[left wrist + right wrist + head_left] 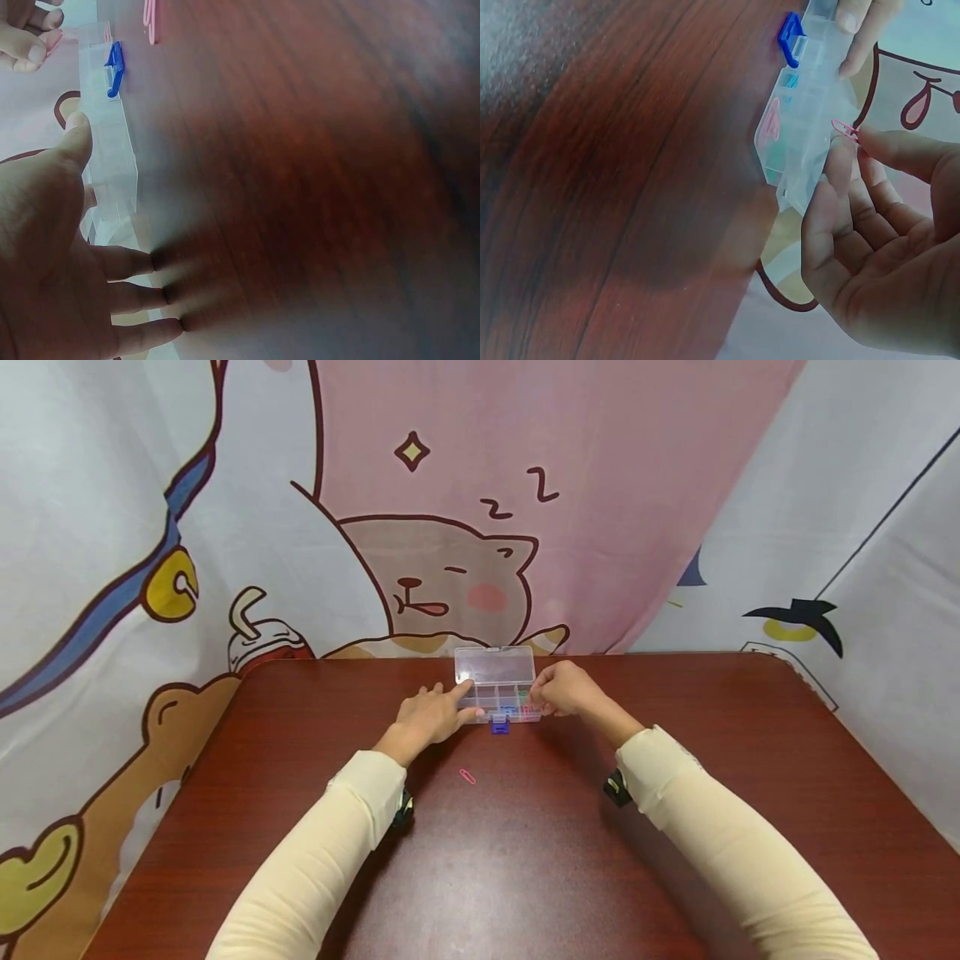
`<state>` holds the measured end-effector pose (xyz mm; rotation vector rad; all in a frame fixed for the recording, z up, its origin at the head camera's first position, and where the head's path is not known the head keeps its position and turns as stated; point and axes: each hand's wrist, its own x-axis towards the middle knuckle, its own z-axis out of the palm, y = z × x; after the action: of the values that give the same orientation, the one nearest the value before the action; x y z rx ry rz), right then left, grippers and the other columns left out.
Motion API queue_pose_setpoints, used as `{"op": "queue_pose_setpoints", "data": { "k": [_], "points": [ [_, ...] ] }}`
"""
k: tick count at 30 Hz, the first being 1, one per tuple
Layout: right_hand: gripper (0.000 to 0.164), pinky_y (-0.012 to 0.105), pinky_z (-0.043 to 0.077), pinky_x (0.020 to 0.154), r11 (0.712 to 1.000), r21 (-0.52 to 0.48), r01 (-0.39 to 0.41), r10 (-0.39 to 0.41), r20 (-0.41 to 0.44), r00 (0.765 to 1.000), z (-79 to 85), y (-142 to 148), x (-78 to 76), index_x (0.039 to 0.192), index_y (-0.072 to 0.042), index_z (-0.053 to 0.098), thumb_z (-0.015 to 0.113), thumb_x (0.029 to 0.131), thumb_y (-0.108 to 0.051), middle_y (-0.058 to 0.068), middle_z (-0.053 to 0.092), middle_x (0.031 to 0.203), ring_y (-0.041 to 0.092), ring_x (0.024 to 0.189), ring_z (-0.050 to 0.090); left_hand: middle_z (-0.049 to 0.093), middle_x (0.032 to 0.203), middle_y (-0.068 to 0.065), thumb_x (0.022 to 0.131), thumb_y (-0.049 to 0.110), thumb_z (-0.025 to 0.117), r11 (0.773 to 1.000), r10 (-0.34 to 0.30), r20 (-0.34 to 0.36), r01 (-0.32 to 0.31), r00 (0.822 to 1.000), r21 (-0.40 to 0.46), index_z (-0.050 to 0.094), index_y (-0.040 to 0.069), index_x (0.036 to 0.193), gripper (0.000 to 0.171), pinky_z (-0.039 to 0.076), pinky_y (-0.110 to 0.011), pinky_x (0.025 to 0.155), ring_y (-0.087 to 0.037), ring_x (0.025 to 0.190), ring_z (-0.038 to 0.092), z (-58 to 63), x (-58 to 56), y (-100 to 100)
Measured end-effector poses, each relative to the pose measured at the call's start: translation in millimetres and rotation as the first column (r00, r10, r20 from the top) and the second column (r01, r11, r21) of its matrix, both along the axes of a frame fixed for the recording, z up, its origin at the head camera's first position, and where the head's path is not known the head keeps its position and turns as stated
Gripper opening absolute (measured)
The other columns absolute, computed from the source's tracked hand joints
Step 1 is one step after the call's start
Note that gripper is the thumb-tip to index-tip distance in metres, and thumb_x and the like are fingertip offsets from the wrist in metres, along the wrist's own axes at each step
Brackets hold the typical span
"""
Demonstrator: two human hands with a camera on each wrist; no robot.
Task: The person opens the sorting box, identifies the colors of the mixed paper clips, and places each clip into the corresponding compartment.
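Note:
A clear plastic compartment box (487,702) stands near the table's far edge with its lid (495,666) raised. My left hand (429,717) rests at its left end, thumb and index finger touching the box, the other fingers spread on the table. Over the right end, my right hand (564,687) pinches a pink paper clip (844,129) between thumb and fingertips. Inside the box, pink paper clips (771,124) lie in a front right compartment, with blue clips (792,79) beside them and something green (523,695) behind. The box has a blue latch (500,727).
One pink paper clip (467,776) lies alone on the brown table (495,868), in front of the box. A printed cartoon curtain (600,460) hangs close behind the table's far edge and along both sides.

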<state>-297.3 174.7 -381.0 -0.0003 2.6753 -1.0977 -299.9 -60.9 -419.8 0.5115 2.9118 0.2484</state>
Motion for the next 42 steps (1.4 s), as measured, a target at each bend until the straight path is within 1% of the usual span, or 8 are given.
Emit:
{"op": "queue_pose_setpoints", "data": {
  "k": [5, 11, 14, 17, 27, 33, 38, 42],
  "points": [
    [0.011, 0.034, 0.055, 0.063, 1.0, 0.02, 0.016, -0.016, -0.011, 1.0, -3.1, -0.8, -3.4, 0.086, -0.005, 0.071, 0.064, 0.087, -0.013, 0.014, 0.073, 0.085, 0.013, 0.061, 0.063, 0.038, 0.152, -0.02, 0.095, 0.067, 0.036, 1.0, 0.002, 0.002, -0.002, 1.0, -0.007, 0.024, 0.036, 0.154, 0.067, 0.037, -0.06, 0.103, -0.044, 0.138, 0.037, -0.6, -0.6, 0.3],
    [0.012, 0.026, 0.051, 0.054, 0.998, 0.059, 0.031, -0.031, 0.001, 1.0, -7.4, -1.6, -6.0, 0.088, -0.003, 0.072, 0.063, 0.087, -0.011, 0.012, 0.072, 0.078, 0.015, 0.061, 0.064, 0.038, 0.152, -0.02, 0.095, 0.067, 0.035, 1.0, 0.001, 0.006, -0.001, 1.0, -0.01, 0.024, 0.036, 0.155, 0.068, 0.037, -0.061, 0.103, -0.044, 0.138, 0.037, 0.0, -0.4, 0.4],
    [0.012, 0.024, 0.049, 0.052, 0.997, 0.074, 0.027, -0.026, -0.006, 1.0, -8.9, -1.7, -5.7, 0.088, -0.003, 0.072, 0.063, 0.087, -0.011, 0.011, 0.07, 0.074, 0.015, 0.061, 0.064, 0.038, 0.152, -0.02, 0.095, 0.068, 0.035, 1.0, 0.0, 0.002, 0.0, 1.0, -0.009, 0.024, 0.036, 0.155, 0.068, 0.038, -0.06, 0.102, -0.044, 0.137, 0.037, 0.0, -0.5, 0.1],
    [0.012, 0.024, 0.049, 0.051, 0.996, 0.082, 0.019, -0.018, -0.014, 1.0, -9.3, -2.2, -5.4, 0.088, -0.004, 0.072, 0.062, 0.086, -0.011, 0.009, 0.07, 0.072, 0.015, 0.061, 0.063, 0.039, 0.151, -0.02, 0.095, 0.067, 0.036, 1.0, 0.001, -0.003, -0.001, 1.0, -0.008, 0.025, 0.036, 0.154, 0.068, 0.039, -0.06, 0.101, -0.044, 0.137, 0.038, 0.0, -0.6, 0.0],
    [0.01, 0.026, 0.05, 0.053, 0.996, 0.084, 0.011, -0.01, -0.012, 1.0, -10.0, -2.4, -5.0, 0.086, -0.006, 0.071, 0.062, 0.085, -0.011, 0.011, 0.071, 0.074, 0.016, 0.061, 0.065, 0.04, 0.151, -0.02, 0.095, 0.067, 0.035, 1.0, -0.004, -0.004, 0.004, 1.0, -0.012, 0.025, 0.036, 0.154, 0.068, 0.041, -0.06, 0.1, -0.044, 0.136, 0.039, -0.6, -0.5, 0.2],
    [0.01, 0.027, 0.051, 0.053, 0.997, 0.082, 0.011, -0.01, -0.015, 1.0, -11.0, -2.3, -5.7, 0.086, -0.005, 0.071, 0.062, 0.084, -0.01, 0.01, 0.07, 0.071, 0.015, 0.059, 0.063, 0.038, 0.151, -0.021, 0.095, 0.067, 0.035, 1.0, -0.001, -0.001, 0.001, 1.0, -0.015, 0.023, 0.036, 0.155, 0.068, 0.04, -0.06, 0.101, -0.044, 0.137, 0.037, -0.6, -0.6, 0.1],
    [0.012, 0.031, 0.054, 0.058, 0.999, 0.047, 0.015, -0.015, -0.004, 1.0, -11.0, -4.2, -4.2, 0.09, -0.004, 0.072, 0.063, 0.085, -0.01, 0.011, 0.072, 0.078, 0.013, 0.06, 0.065, 0.038, 0.152, -0.02, 0.095, 0.067, 0.035, 1.0, -0.001, 0.0, 0.001, 1.0, -0.01, 0.024, 0.036, 0.155, 0.068, 0.039, -0.06, 0.102, -0.044, 0.138, 0.037, -1.2, -0.5, -0.1],
    [0.014, 0.029, 0.054, 0.057, 1.0, 0.025, 0.001, -0.001, -0.01, 1.0, -9.8, -7.9, -1.9, 0.093, -0.002, 0.072, 0.063, 0.085, -0.01, 0.011, 0.073, 0.082, 0.015, 0.062, 0.067, 0.039, 0.151, -0.02, 0.095, 0.067, 0.036, 1.0, -0.004, -0.004, 0.004, 1.0, -0.006, 0.025, 0.035, 0.154, 0.068, 0.039, -0.06, 0.102, -0.044, 0.137, 0.037, -1.9, -0.7, -0.1]
  ]
}}
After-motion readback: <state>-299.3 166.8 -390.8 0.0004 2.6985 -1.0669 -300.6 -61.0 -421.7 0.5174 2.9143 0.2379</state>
